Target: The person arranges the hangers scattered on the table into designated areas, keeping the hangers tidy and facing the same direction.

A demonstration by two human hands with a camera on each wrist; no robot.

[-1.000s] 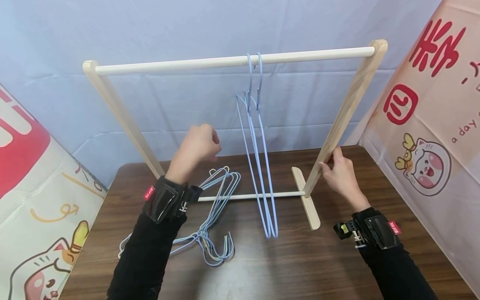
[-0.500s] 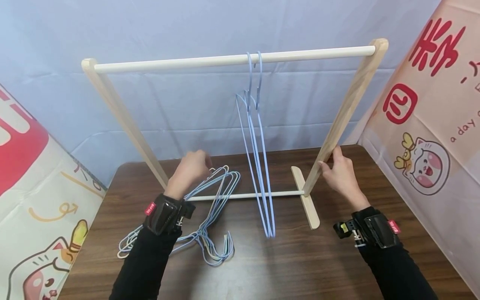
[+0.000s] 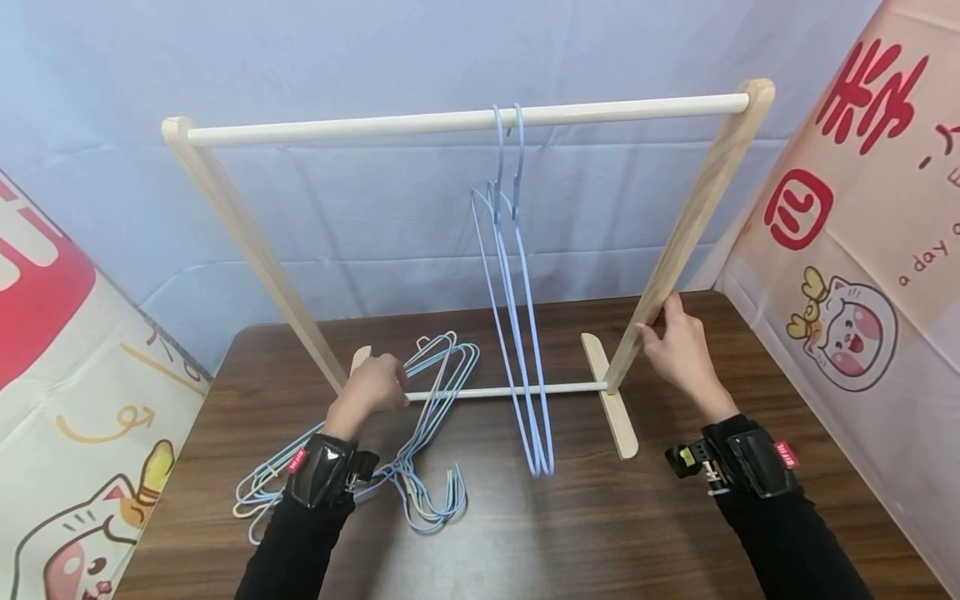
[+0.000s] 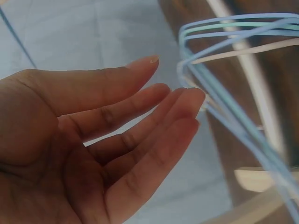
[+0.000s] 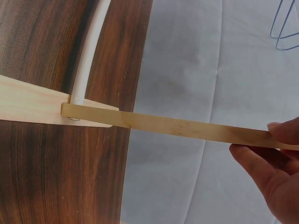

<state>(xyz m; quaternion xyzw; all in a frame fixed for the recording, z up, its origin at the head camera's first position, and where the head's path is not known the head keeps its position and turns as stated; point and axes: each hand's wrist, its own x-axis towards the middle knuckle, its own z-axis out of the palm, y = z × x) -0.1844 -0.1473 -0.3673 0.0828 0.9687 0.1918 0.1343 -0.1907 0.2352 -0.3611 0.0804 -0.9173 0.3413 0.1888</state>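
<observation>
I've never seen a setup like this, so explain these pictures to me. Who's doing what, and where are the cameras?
There's no robot here, just a person's two bare hands. The wide picture comes from a camera on the head, looking forward and down. The other two come from a camera on each wrist, looking at that hand's work.

A wooden rack stands on a dark brown table, with blue hangers hooked over its top bar. A pile of loose hangers lies to the left.

The right hand grips the rack's right upright. The left hand is near the pile, fingers loosely bent, and holds nothing.
</observation>
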